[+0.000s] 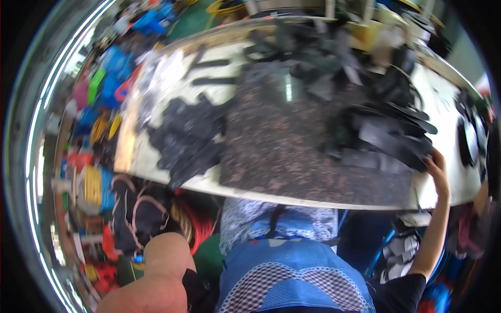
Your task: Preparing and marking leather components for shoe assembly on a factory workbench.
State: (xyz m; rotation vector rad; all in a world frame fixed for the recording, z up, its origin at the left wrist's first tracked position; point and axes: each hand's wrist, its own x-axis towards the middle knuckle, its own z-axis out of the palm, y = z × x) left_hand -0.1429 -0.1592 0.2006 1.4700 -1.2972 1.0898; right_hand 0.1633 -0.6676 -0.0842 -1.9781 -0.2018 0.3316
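Note:
At the right side of the table, my right hand [437, 166] has its fingers closed on the near right end of a stack of flat black strips [389, 136]. The strips are smooth and sheet-like, some with rounded ends, and lie overlapping on a dark speckled stone slab [282, 141]. The fingertips are partly hidden by the strips. My left hand is not in view; at the lower left a bent bare limb shows, without a hand.
A heap of crumpled black pieces [190, 133] lies left of the slab, and more black pieces [308, 47] pile up at the far side. Clear plastic [156, 78] covers the table's left edge. Black items [469, 130] sit far right. A black bag [138, 214] is below the table.

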